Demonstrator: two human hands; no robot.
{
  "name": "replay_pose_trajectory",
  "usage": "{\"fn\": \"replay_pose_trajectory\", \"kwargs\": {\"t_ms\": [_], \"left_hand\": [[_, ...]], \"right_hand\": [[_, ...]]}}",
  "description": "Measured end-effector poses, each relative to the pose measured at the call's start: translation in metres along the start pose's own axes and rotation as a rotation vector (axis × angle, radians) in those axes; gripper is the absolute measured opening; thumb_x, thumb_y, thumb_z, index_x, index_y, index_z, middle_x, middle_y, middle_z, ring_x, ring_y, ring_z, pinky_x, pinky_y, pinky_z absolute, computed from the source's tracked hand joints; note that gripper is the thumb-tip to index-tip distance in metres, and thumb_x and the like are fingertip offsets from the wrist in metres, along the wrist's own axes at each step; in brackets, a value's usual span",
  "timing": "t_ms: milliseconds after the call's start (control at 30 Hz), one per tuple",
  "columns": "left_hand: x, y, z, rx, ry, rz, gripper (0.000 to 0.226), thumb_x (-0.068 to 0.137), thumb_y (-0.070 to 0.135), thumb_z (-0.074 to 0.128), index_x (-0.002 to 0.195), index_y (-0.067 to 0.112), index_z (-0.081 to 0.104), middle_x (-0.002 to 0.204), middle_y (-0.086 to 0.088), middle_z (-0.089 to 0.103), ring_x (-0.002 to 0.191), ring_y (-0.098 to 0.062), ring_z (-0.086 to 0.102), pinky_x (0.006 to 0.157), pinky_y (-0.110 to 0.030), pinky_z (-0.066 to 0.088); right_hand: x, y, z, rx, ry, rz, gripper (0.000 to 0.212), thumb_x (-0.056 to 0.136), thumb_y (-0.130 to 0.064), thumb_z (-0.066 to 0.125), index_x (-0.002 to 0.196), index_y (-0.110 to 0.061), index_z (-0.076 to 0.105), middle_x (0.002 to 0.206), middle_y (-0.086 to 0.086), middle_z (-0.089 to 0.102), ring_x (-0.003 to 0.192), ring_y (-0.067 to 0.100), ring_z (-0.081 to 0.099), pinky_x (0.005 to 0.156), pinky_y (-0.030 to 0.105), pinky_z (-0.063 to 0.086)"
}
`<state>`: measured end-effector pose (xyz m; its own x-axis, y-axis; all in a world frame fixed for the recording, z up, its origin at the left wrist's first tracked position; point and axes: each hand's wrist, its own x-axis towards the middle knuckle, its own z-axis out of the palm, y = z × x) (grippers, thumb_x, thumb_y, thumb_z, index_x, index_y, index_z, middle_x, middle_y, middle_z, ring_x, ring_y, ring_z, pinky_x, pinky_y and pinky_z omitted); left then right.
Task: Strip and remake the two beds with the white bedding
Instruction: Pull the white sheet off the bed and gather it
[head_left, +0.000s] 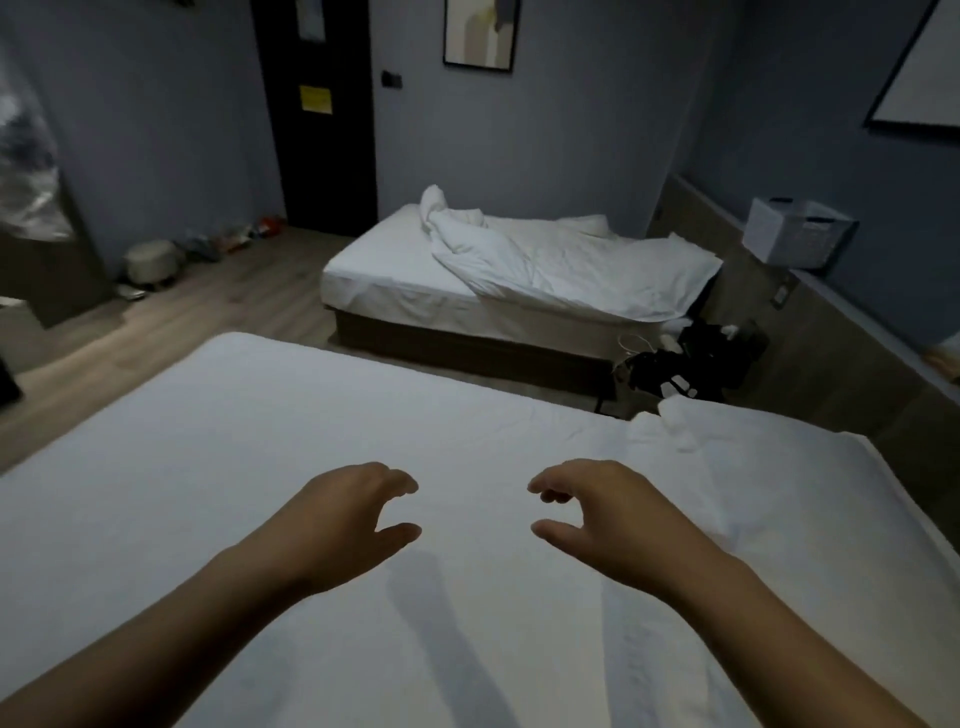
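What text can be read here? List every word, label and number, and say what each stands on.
No text is legible.
Yellow notice on the door: too blurred to read.
Pale notice above it: too blurred to read.
Box on the ledge: dark marks, too small to read.

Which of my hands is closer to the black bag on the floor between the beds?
Right. The right hand hovers over the near bed, down and left of the black bag; the left hand is farther left.
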<state>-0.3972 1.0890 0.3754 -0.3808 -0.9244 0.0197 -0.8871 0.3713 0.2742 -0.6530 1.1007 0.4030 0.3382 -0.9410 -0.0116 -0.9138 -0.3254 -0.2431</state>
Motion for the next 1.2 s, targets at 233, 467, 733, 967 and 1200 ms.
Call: {"fn": "replay_pose_trajectory", "kwargs": {"t_ms": [233, 467, 733, 967, 1200], "left_hand": [[-0.073, -0.043, -0.023, 0.022, 0.103, -0.286, 0.049, 0.092, 0.052, 0.05, 0.137, 0.036, 0.042, 0.136, 0.019, 0.048, 0.123, 0.0, 0.045, 0.096, -0.013, 0.034], [-0.146, -0.059, -0.05, 0.111, 0.235, -0.558, 0.049, 0.091, 0.052, 0.051, 0.137, 0.035, 0.043, 0.135, 0.018, 0.049, 0.119, -0.001, 0.048, 0.093, -0.014, 0.036], [-0.216, -0.085, -0.071, 0.104, 0.361, -0.783, 0.049, 0.087, 0.051, 0.058, 0.133, 0.034, 0.049, 0.132, 0.017, 0.052, 0.118, -0.002, 0.048, 0.084, -0.014, 0.036], [-0.263, -0.134, -0.095, 0.141, 0.418, -0.908, 0.049, 0.086, 0.051, 0.06, 0.13, 0.031, 0.053, 0.129, 0.015, 0.055, 0.118, -0.005, 0.05, 0.093, -0.019, 0.037], [-0.311, -0.208, -0.126, 0.141, 0.437, -0.944, 0.051, 0.084, 0.055, 0.058, 0.127, 0.029, 0.056, 0.122, 0.012, 0.059, 0.111, -0.005, 0.054, 0.09, -0.019, 0.041]], "right_hand": [[0.049, -0.072, 0.004, -0.003, -0.021, -0.316, 0.04, 0.09, -0.046, 0.058, 0.128, -0.037, 0.052, 0.12, -0.018, 0.058, 0.108, 0.0, 0.052, 0.094, 0.018, 0.043], [0.084, -0.139, 0.0, 0.017, -0.027, -0.624, 0.039, 0.089, -0.047, 0.058, 0.127, -0.038, 0.052, 0.116, -0.018, 0.059, 0.106, -0.002, 0.051, 0.092, 0.017, 0.042], [0.102, -0.223, 0.003, 0.059, -0.03, -0.857, 0.039, 0.089, -0.047, 0.059, 0.126, -0.037, 0.054, 0.116, -0.017, 0.06, 0.105, -0.001, 0.052, 0.093, 0.019, 0.044], [0.123, -0.312, 0.011, 0.094, -0.027, -0.987, 0.038, 0.089, -0.044, 0.06, 0.126, -0.034, 0.056, 0.116, -0.016, 0.061, 0.106, 0.001, 0.054, 0.093, 0.021, 0.044], [0.148, -0.42, 0.024, 0.069, 0.011, -1.066, 0.038, 0.09, -0.043, 0.059, 0.126, -0.033, 0.056, 0.119, -0.015, 0.061, 0.109, 0.002, 0.053, 0.094, 0.022, 0.044]]}}
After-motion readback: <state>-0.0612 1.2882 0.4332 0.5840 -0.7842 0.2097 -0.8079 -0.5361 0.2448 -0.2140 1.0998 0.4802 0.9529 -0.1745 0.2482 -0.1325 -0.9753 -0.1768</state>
